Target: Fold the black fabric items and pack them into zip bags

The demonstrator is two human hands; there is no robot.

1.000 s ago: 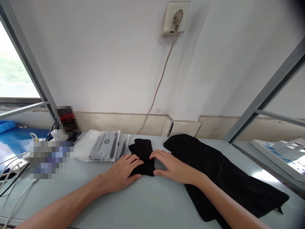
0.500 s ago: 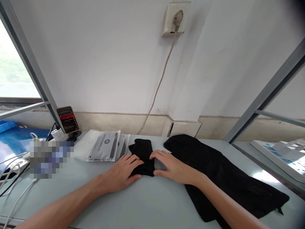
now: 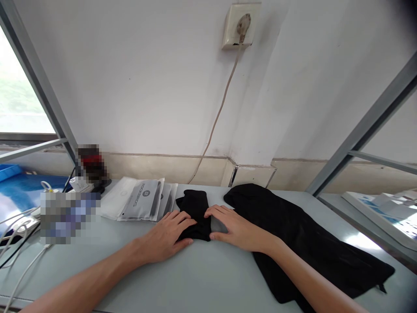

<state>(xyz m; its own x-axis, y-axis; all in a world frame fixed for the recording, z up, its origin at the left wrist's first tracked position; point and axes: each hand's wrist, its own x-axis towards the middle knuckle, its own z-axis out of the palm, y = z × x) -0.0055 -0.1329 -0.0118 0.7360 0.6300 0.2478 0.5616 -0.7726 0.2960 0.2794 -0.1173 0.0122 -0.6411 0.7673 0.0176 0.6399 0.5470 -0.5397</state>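
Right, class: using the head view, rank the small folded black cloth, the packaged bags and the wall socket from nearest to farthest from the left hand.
1. Small folded black cloth, touching the left hand.
2. Packaged bags, left, behind.
3. Wall socket, high on the wall.

White wall (image 3: 146, 78), wall socket (image 3: 240, 25), perhaps window (image 3: 16, 95).

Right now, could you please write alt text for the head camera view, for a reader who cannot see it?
Two bare hands, the left hand and the right hand, press flat on a small folded black cloth on a grey table. A larger black garment lies to the right, packaged pouches to the left.
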